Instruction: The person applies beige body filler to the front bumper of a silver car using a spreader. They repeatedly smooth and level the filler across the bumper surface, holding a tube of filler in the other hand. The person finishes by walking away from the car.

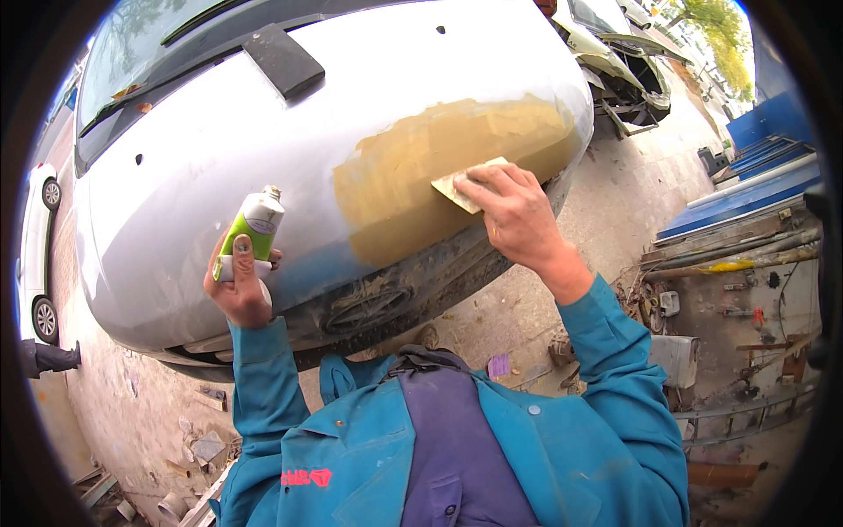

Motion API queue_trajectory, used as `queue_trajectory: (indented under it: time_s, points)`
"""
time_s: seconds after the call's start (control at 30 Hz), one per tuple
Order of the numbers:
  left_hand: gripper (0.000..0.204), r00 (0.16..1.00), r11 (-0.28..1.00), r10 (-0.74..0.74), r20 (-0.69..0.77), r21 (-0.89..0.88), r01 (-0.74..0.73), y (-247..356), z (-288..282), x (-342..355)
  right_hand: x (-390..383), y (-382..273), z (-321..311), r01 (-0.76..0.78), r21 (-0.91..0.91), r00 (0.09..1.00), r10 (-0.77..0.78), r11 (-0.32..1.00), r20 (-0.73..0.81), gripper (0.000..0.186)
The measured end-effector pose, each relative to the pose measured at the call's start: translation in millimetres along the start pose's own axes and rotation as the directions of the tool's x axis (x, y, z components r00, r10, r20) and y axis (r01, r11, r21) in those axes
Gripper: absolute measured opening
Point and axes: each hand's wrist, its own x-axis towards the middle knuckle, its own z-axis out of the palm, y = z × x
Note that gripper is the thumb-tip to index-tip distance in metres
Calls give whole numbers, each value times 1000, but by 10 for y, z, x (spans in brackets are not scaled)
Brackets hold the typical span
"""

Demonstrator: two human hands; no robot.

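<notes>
In my left hand (239, 288) is a green and white squeeze tube (257, 224), held upright with its nozzle end up and my fingers wrapped round it. My right hand (523, 216) pinches a thin, pale flat spreader (464, 183) against or just over the front of a white car hood (263, 132); whether it touches cannot be told. Around the spreader lies a wide patch of tan body filler (399, 180), smeared unevenly across the hood's front right part. A bluish-grey bare area (320, 268) borders the patch on its lower left.
A black flat block (285, 61) rests on the hood near the windshield. Below the hood runs the dark, dirty front grille (369, 307). A damaged car front (628, 75) stands at far right. Pipes (733, 263) and a ladder (746, 422) lie at right; a white car (37, 255) is at left.
</notes>
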Motion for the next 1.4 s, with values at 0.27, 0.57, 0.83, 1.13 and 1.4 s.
queue_trajectory:
  time_s: [0.27,0.57,0.83,1.13,1.4]
  points:
    - [48,999,1000,-16,48,14,16,38,-2,5,449,105,-61,-6,31,999,7,1000,-38,41]
    - [46,998,999,-39,57,23,38,98,-33,-7,510,-52,248,18,12,999,-18,1000,-31,50]
    - [48,998,1000,-27,52,-5,27,96,21,3,67,-323,-182,-48,84,991,37,995,128,51]
    - [50,996,998,-53,68,36,50,86,-37,9,783,-317,370,28,-6,996,-28,1000,-90,52]
    - [48,995,999,-33,97,-4,33,131,-20,3,119,-649,112,33,25,999,-33,999,3,47]
